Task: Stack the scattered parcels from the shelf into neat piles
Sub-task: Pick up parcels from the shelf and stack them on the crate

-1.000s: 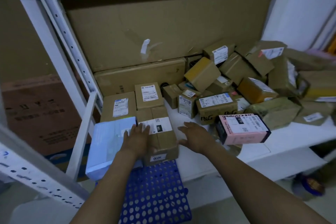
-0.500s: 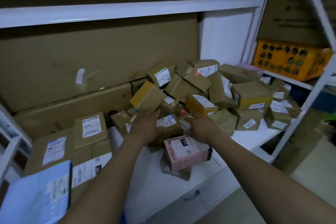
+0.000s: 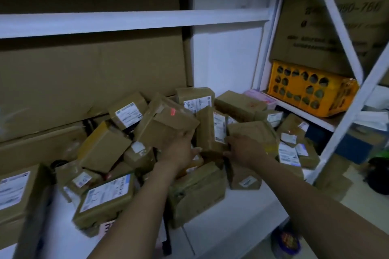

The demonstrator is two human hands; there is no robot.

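A jumble of brown taped parcels with white labels covers the white shelf (image 3: 231, 218). My left hand (image 3: 181, 150) reaches into the heap and grips the lower corner of a tilted brown box with a red sticker (image 3: 164, 124). My right hand (image 3: 245, 149) pinches the right edge of an upright narrow box (image 3: 207, 134) that stands between both hands. A flat labelled box (image 3: 107, 195) and a wrapped brown parcel (image 3: 195, 193) lie in front, partly under my forearms.
Large flat cardboard cartons (image 3: 84, 80) line the back. A labelled box (image 3: 12, 193) sits at the far left. White shelf posts (image 3: 263, 52) stand to the right, and beyond them an orange perforated crate (image 3: 305, 90) and a pink parcel (image 3: 261, 99).
The view swung right, away from the tidy boxes at the left. Both hands moved from the pink box deeper into the heap and took hold of boxes there.
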